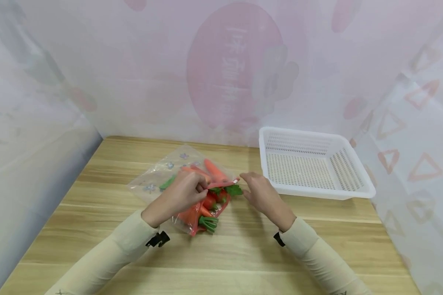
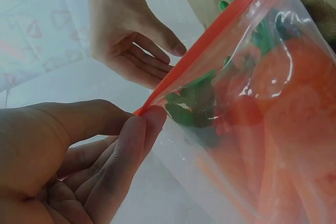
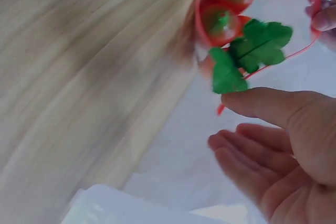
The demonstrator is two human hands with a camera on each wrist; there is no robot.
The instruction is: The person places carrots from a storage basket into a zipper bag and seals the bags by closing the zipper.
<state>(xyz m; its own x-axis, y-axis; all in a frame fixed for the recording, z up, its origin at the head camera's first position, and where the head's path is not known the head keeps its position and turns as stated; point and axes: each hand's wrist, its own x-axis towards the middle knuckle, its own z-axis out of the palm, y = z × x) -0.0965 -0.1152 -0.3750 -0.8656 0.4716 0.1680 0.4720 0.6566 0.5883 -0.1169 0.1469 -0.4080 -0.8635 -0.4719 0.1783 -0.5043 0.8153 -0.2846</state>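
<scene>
A clear zip bag (image 1: 158, 182) with a red zip edge lies on the table. Through its film show orange carrots (image 1: 215, 169) and red tomato-like pieces (image 3: 219, 24). At its open mouth, a green leaf (image 3: 265, 43) and a green carrot top (image 1: 208, 223) stick out. My left hand (image 1: 182, 190) pinches the red zip edge (image 2: 205, 35) between thumb and fingertips. Across the mouth, my right hand (image 1: 260, 190) is beside the bag's right corner, its fingers loosely bent and holding nothing. In the right wrist view its thumb (image 3: 262, 103) is close to the leaf; contact is unclear.
A white perforated plastic basket (image 1: 317, 192) stands at the back right of the wooden table (image 1: 221, 262), just beyond my right hand. Pale printed sheets (image 1: 144, 94) hang behind the table and along both sides.
</scene>
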